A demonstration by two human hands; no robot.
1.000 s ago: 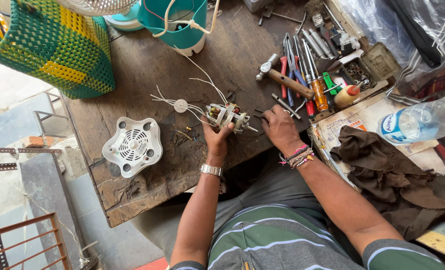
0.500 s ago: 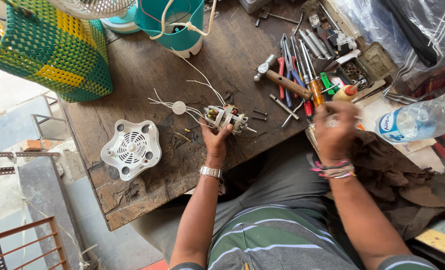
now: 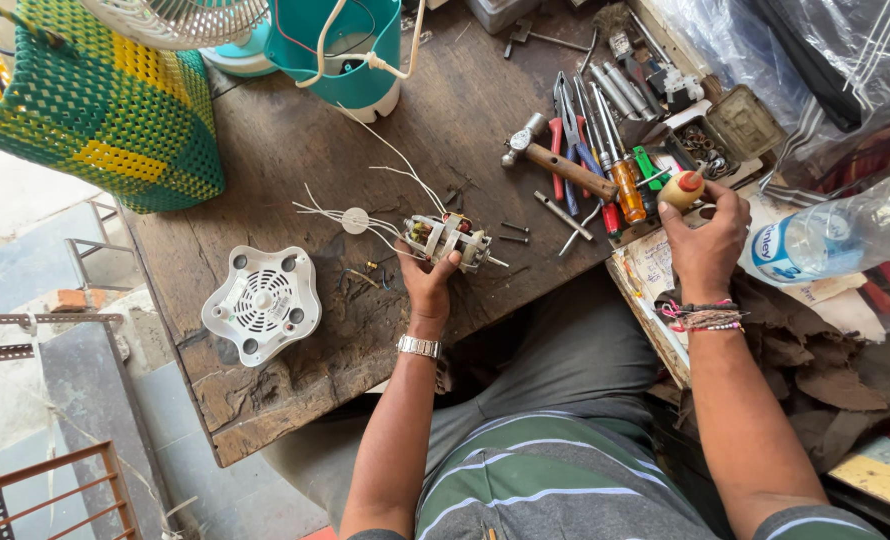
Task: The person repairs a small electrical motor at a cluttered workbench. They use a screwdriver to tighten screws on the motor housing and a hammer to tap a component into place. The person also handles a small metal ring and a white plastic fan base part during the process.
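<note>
Worn wood bench (image 3: 295, 150), cluttered. Left hand (image 3: 428, 283) pinches motor (image 3: 447, 238), white wires to 10 o'clock; right hand (image 3: 707, 240) grips screwdriver (image 3: 683, 187).

Left hand (image 3: 430, 285) forearm extended forward, palm up, fingers curled closed in a grip, wrist straight, right hand (image 3: 705, 240) reached out to the right, fingers bent and pinched closed, forearm angled outward, elbows bent

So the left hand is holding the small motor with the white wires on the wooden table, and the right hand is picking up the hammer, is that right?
Not quite. The head view shows the right hand on a tool with a rounded wooden handle, not the hammer, which lies untouched on the table. The left hand does hold the small motor with white wires.
</note>
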